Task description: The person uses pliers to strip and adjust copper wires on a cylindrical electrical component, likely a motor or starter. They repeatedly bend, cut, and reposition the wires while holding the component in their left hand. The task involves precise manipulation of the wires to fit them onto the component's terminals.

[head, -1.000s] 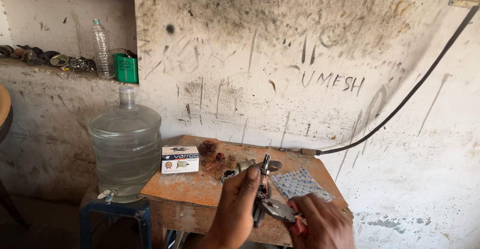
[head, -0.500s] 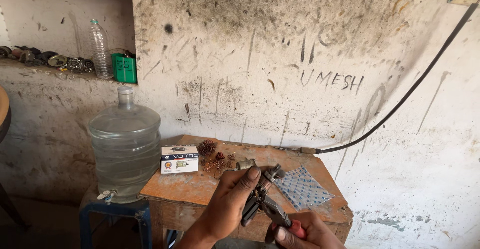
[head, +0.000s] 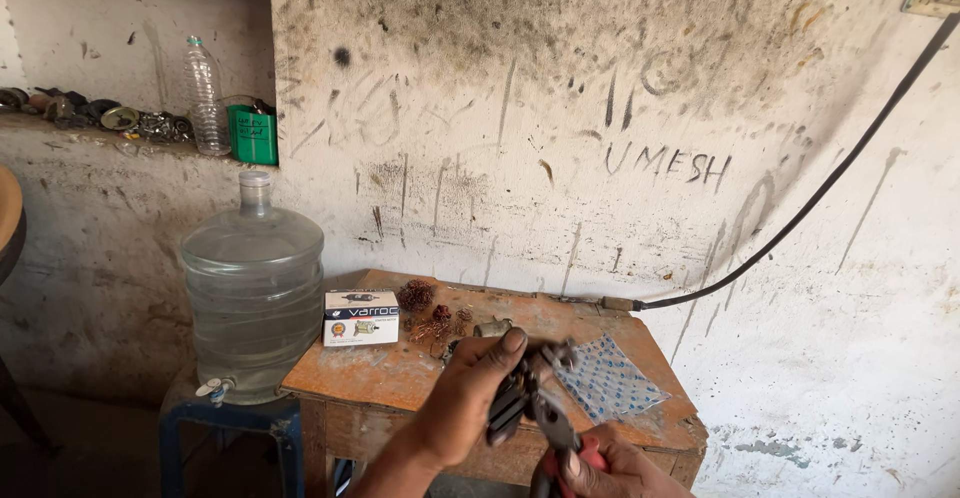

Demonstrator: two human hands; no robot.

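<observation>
Wall (head: 600, 108): plastered, heavily smudged and scrawled on; a black cable (head: 800, 213) ran down it diagonally to the back edge of the desk.

Water jug (head: 252, 293): large, clear, with a tap at the base; it stood on a blue stool (head: 235, 428) just beside the desk's left end.

Desk (head: 400, 378): small, wooden, with a worn orange top. On it lay a white carton (head: 360, 318) near the left rear, a cluster of small reddish-brown parts (head: 430, 313) at the middle rear, and a dotted plastic packet (head: 610, 383) flat on the right.

Shelf (head: 120, 143): recessed in the wall at upper left, holding a clear bottle (head: 207, 98), a green tin (head: 253, 134) and a row of small metal oddments.

Left hand (head: 470, 398): raised over the desk's front edge, fingers curled closed round a dark metal part (head: 515, 408), held in the air clear of the desktop.

Right hand (head: 615, 468): low at the frame's bottom edge, closed on the red grips of a pair of pliers (head: 555, 428) whose nose pointed up to the dark part. Whether the pliers' tips actually gripped it could not be made out, the area being blurred.

Progress: judged mid-way. Part and tool were both picked up and brought together; nothing looked removed or fitted yet, and the packet and carton lay untouched.
</observation>
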